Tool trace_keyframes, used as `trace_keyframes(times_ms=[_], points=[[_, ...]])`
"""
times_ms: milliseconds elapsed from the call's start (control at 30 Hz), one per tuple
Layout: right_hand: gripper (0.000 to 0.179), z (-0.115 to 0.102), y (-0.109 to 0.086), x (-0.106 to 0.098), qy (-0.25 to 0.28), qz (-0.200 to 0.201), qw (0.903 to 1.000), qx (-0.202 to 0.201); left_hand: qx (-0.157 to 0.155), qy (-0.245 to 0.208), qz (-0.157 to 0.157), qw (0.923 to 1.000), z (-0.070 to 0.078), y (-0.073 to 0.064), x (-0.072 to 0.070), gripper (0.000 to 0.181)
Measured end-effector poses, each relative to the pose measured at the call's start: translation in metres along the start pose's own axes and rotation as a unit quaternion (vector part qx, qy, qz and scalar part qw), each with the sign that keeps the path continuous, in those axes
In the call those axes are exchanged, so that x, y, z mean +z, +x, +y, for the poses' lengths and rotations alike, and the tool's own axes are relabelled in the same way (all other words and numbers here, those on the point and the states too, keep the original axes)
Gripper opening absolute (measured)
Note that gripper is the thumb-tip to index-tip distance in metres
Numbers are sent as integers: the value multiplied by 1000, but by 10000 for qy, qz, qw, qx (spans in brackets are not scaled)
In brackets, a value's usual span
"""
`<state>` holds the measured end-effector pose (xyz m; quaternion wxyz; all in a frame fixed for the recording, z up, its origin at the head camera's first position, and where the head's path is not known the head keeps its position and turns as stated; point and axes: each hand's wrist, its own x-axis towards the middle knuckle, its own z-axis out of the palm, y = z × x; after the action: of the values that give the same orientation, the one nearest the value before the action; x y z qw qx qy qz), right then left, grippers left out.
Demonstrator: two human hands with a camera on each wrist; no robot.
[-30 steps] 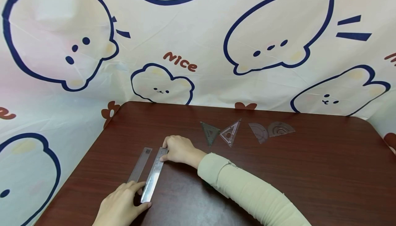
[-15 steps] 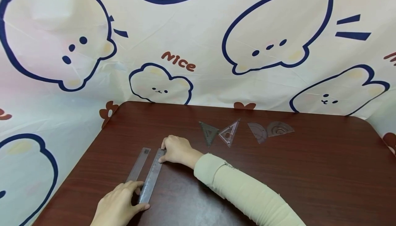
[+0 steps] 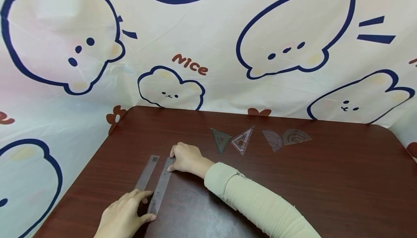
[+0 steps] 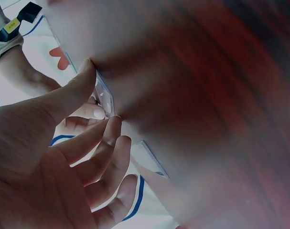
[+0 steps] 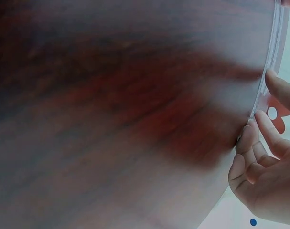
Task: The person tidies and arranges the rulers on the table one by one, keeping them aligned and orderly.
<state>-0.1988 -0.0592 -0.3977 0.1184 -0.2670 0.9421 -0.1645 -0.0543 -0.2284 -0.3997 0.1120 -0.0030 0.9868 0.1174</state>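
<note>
A clear ruler (image 3: pixel 161 188) lies slanted on the brown table, its edges held at both ends. My left hand (image 3: pixel 125 211) pinches its near end between thumb and fingers; the left wrist view shows that end of the ruler (image 4: pixel 104 95) between thumb and index finger. At the far end my right hand (image 3: pixel 187 157) pinches the ruler, its thumb on the near side and fingers beyond. In the right wrist view the ruler's long edge (image 5: pixel 268 62) runs past the right thumb. A second clear ruler (image 3: pixel 147 172) lies parallel on the left, its near end hidden behind my left hand.
Toward the back lie a dark set square (image 3: pixel 220 140), a clear set square (image 3: pixel 242 140) and two clear protractors, one (image 3: pixel 273 140) left of the other (image 3: pixel 295 136). A printed cloth (image 3: pixel 221 93) hangs behind the table (image 3: pixel 293 187).
Glare on the held ruler has faded as it settled flatter, and its near end has shifted very slightly. Both hands keep their hold; the other items stay in place.
</note>
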Motion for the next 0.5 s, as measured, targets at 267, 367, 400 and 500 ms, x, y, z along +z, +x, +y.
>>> trace_keyframes(times_ms=[267,367,400,500], points=[[41,-3,-1,0,2,-5,10000,-61,99,156,193,9996,2,-5,-2,66],[44,-2,-2,-1,76,-13,9999,-97,142,167,365,9991,6,-8,-2,63],[44,-1,-3,-2,122,-22,9999,-117,153,154,380,9990,8,-8,-2,62],[41,4,-5,-7,291,-8,9995,-159,245,84,474,9985,18,-7,-2,55]])
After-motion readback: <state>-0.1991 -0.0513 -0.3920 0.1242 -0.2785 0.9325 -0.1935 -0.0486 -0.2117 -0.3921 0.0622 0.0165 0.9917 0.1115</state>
